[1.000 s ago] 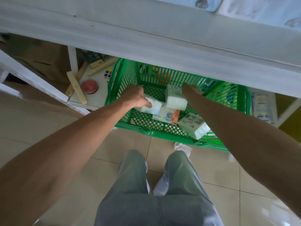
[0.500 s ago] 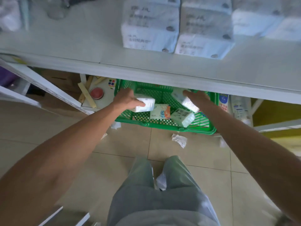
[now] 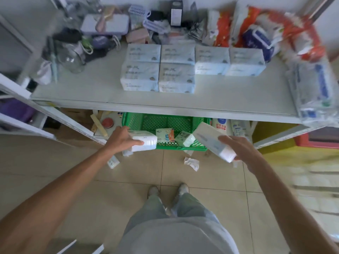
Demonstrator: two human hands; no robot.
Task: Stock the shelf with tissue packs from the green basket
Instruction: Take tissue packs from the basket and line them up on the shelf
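Shelf: white shelf [image 3: 82, 88] across the far half of the view. Six tissue packs [image 3: 176, 68] sit on it in a block, four in the far row and two in the near row.
Green basket: green basket [image 3: 165, 121] stands on the floor under the shelf's near edge, at centre. An orange-marked pack [image 3: 166, 136] and a pale green pack [image 3: 187, 140] lie inside.
Left hand: left hand [image 3: 122, 138] is at the basket's near left corner. Its grip is closed over a white pack [image 3: 145, 143], whose long axis runs left to right.
Right hand: right hand [image 3: 236, 147] is just right of the basket. Its grip holds a longer pack [image 3: 211, 142] from below, tilted, with the long axis running from far left to near right.
Key relation: both held packs hang nearer than the shelf edge and lower, so the stocked block lies farther away and higher. The near row appears to stop short on its right side, and the right hand is likely nearer that gap. Its pack probably needs levelling first.
Floor: crumpled tissue [image 3: 191, 162] lies on the tiles near the basket.
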